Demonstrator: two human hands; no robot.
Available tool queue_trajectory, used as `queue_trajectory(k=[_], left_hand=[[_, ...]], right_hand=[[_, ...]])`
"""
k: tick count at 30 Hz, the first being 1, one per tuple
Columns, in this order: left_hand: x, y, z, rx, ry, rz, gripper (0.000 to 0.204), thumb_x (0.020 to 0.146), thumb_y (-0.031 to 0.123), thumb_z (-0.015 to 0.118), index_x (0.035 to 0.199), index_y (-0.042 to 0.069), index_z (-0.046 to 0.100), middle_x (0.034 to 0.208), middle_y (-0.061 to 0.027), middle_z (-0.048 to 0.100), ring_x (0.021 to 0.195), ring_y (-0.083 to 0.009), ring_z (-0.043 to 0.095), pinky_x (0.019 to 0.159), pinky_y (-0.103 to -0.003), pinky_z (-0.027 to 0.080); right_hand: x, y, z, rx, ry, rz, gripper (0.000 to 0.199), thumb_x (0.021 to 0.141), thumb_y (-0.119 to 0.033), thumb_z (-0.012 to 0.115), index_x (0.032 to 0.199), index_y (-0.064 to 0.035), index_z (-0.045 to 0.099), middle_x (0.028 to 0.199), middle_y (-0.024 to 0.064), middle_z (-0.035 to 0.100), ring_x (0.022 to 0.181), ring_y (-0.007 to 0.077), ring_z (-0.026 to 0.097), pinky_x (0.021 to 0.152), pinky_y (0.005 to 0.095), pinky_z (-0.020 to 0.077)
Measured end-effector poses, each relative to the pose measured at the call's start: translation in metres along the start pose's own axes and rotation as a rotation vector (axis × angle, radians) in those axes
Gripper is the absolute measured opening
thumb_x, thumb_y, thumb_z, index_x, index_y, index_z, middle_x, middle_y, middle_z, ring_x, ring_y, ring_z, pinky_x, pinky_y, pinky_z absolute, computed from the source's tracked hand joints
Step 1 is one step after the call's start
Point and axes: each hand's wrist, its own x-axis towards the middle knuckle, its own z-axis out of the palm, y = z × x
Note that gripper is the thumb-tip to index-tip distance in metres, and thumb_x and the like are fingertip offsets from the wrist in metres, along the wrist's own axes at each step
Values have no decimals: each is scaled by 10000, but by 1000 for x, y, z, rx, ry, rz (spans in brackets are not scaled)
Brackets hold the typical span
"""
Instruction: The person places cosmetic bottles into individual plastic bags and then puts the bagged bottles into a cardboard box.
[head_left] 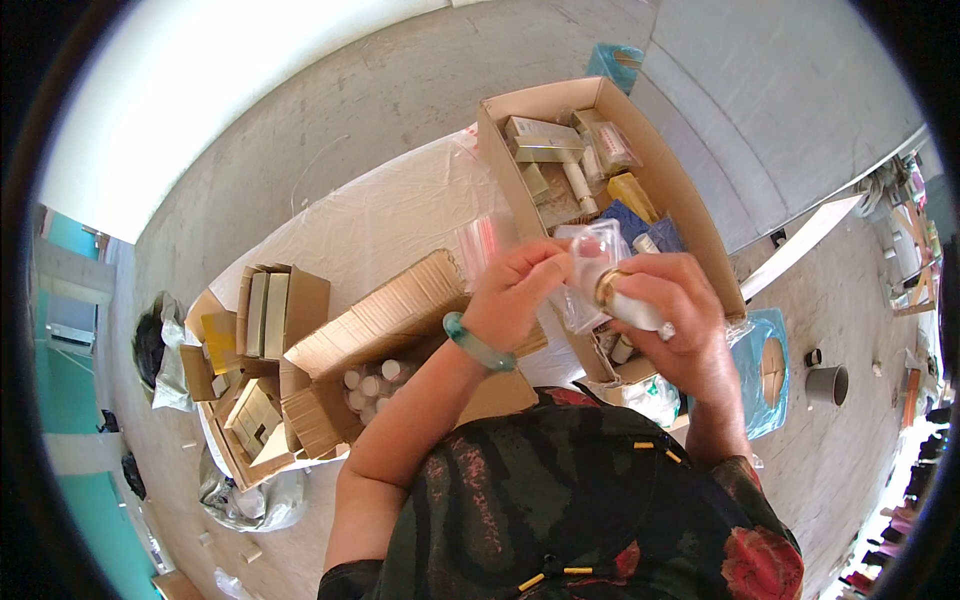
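Two hands are seen above the near end of a large open carton (665,150), and much of what is held between them is covered by fingers. The middle of a white bottle (642,314) with a gold-coloured collar is wrapped by the right hand (680,305), so its full outline is hidden. The edges of a clear plastic piece (598,245) are blurred into the things behind it, and its exact shape is hard to make out. In a smaller carton (375,310), some of the white-topped containers (370,385) are cut off from sight by the left forearm.

The bottle is gripped closely in the right hand, with thumb and fingers closed about its body. The left edge of the clear plastic piece is pinched narrowly by the fingertips of the left hand (515,290); whether the bottle is also touched by them cannot be told. The collar is held just beside the plastic, and whether the two are in contact cannot be made out.

The bottle is tilted across the view: its collar is pointed up and to the left, its white end down and to the right, the long axis being slanted between them.
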Motion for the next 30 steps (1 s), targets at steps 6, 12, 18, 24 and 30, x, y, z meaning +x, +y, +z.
queue_trajectory(k=[6,12,18,24,30], left_hand=[[0,-7,4,-339,56,-56,167,886,117,467,901,2,586,1055,-83,595,899,-104,524,830,-250,405],[3,-11,-8,-543,39,-28,286,900,160,429,1085,-34,529,1161,-194,540,1099,-266,507,986,-421,356],[3,-20,-7,-562,54,-45,321,896,183,441,1122,-36,506,1176,-195,531,1115,-271,495,993,-415,348],[4,-8,3,-699,68,-143,216,890,167,459,993,-6,538,1109,-155,563,1075,-237,509,948,-378,380],[0,-11,-1,-704,57,-111,330,906,211,422,1106,-40,498,1176,-175,535,1087,-248,517,966,-385,387]], right_hand=[[-1,-1,25,-99,-135,113,502,631,-50,702,1100,-82,526,1015,115,565,926,327,547,878,421,436],[-11,11,13,229,-94,330,511,654,-2,701,1128,-64,519,1053,91,587,925,210,578,760,312,461],[-20,16,18,311,-77,315,414,674,-34,706,1063,-50,566,1047,63,590,919,177,562,746,299,461],[-5,15,17,58,-104,19,595,618,-124,750,1166,-92,518,1241,115,462,1132,315,443,963,436,353],[-21,28,28,362,-177,268,933,569,-115,784,1361,-101,290,1388,149,272,1282,305,284,1032,412,289]])
